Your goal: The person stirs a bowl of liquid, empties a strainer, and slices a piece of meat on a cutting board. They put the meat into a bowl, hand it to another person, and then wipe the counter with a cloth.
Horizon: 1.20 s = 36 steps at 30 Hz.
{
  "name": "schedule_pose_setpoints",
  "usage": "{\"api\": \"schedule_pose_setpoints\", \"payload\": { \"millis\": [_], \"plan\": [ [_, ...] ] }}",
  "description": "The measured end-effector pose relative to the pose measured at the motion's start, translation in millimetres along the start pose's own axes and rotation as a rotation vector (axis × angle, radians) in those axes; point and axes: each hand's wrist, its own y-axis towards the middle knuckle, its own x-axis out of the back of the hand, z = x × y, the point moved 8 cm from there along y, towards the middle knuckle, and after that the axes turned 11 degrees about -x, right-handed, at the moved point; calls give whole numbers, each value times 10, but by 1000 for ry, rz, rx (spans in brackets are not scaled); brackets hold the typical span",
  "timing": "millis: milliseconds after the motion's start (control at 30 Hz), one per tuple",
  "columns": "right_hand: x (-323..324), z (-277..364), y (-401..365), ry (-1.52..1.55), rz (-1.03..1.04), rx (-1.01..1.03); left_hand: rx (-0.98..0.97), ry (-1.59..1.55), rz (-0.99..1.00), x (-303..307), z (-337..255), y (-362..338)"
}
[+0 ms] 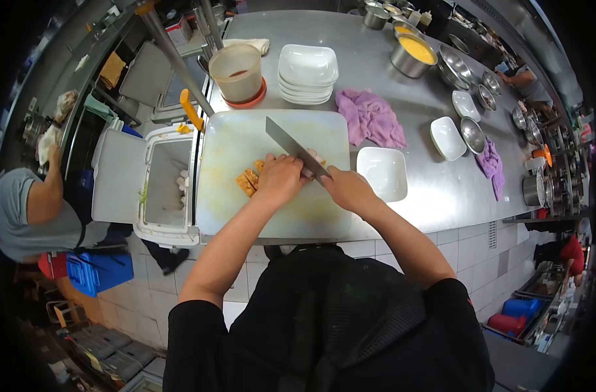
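My right hand (351, 191) is wrapped round the handle of a kitchen knife (290, 142). The broad blade points away to the upper left across a white cutting board (229, 147). My left hand (281, 178), fingers curled, presses on a piece of browned food beside the blade; most of that piece is hidden by hand and knife. A bit of it (316, 157) shows past the blade. Cut golden-brown food pieces (247, 181) lie left of my left hand. Just right of the board sits a white square bowl (382, 174).
Stacked white dishes (307, 72), a plastic tub (236, 70) and a purple cloth (370, 119) stand behind the board. Steel pots with yellow liquid (417, 49) and metal bowls (455, 67) are farther right. An open grey bin (160, 179) adjoins the table's left. A co-worker (33, 209) stands at left.
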Motion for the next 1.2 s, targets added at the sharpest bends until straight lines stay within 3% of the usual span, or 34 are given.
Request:
{"api": "schedule_pose_setpoints", "payload": {
  "millis": [67,133,300,467,600,700,833,933,1200],
  "plan": [
    [128,-70,-33,36,-26,-2,-7,-3,-15,43,-22,52],
    [301,-141,-89,127,-184,9,37,14,22,72,-20,41],
    [521,-260,-83,3,-193,7,-1,-3,30,176,-45,129],
    [455,-243,-174,-265,-29,64,-27,-91,105,13,17,207],
    [399,-208,-100,-262,21,104,-46,-104,83,-9,14,209],
    [-4,-178,188,-212,-15,74,-45,-109,88,-51,28,219],
    [-22,-122,268,-100,-67,22,-60,-105,4,-4,15,188],
    [151,-199,173,-41,-121,60,-21,-105,66,13,13,190],
    [647,-598,-148,383,-252,-222,16,-62,106,-147,-33,398]
  ]
}}
